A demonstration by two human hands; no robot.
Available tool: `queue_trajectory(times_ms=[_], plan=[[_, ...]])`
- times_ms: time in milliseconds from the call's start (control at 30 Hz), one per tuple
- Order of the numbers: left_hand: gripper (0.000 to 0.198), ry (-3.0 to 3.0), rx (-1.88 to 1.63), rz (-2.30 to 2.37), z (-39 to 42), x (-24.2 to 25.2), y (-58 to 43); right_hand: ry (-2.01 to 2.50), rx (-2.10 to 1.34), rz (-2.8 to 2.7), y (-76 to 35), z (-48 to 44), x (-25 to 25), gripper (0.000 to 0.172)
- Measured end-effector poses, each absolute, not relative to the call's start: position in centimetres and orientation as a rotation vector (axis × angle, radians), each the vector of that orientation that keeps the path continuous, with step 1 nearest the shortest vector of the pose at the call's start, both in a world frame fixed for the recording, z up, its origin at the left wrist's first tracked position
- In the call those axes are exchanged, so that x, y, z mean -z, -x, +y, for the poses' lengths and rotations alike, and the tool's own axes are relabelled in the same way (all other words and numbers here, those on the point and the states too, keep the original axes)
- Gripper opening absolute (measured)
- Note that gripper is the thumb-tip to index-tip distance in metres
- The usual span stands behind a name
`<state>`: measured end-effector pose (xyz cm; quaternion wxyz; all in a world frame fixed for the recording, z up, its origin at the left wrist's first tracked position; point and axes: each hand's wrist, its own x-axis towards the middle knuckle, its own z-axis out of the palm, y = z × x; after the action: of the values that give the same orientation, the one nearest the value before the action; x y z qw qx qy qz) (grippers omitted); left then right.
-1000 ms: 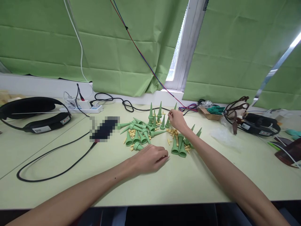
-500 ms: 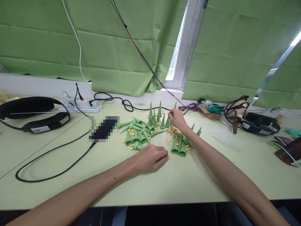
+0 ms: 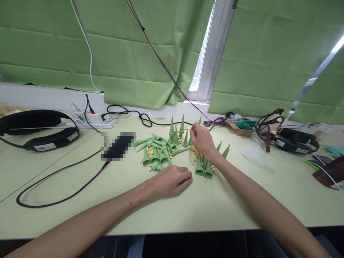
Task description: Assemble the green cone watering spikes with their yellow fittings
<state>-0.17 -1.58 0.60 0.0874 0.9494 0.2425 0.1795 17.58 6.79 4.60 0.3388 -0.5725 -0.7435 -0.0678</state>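
My left hand (image 3: 174,180) lies on the table at the front of the pile, its fingers curled together. Whatever it may hold is hidden, and a green cone-shaped plastic spike (image 3: 156,166) lies against its back edge. My right hand (image 3: 202,140) hangs over the right part of the pile with bent fingers, beside an upright green spike (image 3: 185,139). Its fingertips are partly hidden, so anything between them does not show. Small yellow plastic fittings (image 3: 150,152) lie among the spikes. Two hollow spikes (image 3: 199,169) point their open ends towards me under my right wrist.
On the left are a black headset (image 3: 53,140), a power strip (image 3: 107,123) and a blurred dark device (image 3: 119,146) on a looped black cable. At the right stand a cardboard box (image 3: 239,130), clear plastic film (image 3: 252,154) and another black headset (image 3: 295,141). Green curtains (image 3: 134,53) hang behind.
My right hand has turned and come slightly nearer and lower over the yellow fittings, its fingers less tightly closed. My left hand has stayed in place.
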Motion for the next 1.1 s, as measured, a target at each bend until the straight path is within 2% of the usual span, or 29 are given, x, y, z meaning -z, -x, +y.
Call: queue_trajectory(times_ms=[367, 900, 1100], plan=[[0.028, -2.857, -0.527, 0.732, -1.5, -0.3, 0.1, 1.321, 0.117, -2.55, -15.9, 4.9, -1.8, 0.018], [0.028, -2.842, -0.542, 0.721, -1.5, -0.3, 0.1, 1.375, 0.23, -2.714, -16.5, 5.3, -1.7, 0.029], [0.027, -2.853, -0.536, 0.728, -1.5, -0.3, 0.1, 1.312, 0.388, -2.734, -16.8, 4.6, -2.2, 0.031]])
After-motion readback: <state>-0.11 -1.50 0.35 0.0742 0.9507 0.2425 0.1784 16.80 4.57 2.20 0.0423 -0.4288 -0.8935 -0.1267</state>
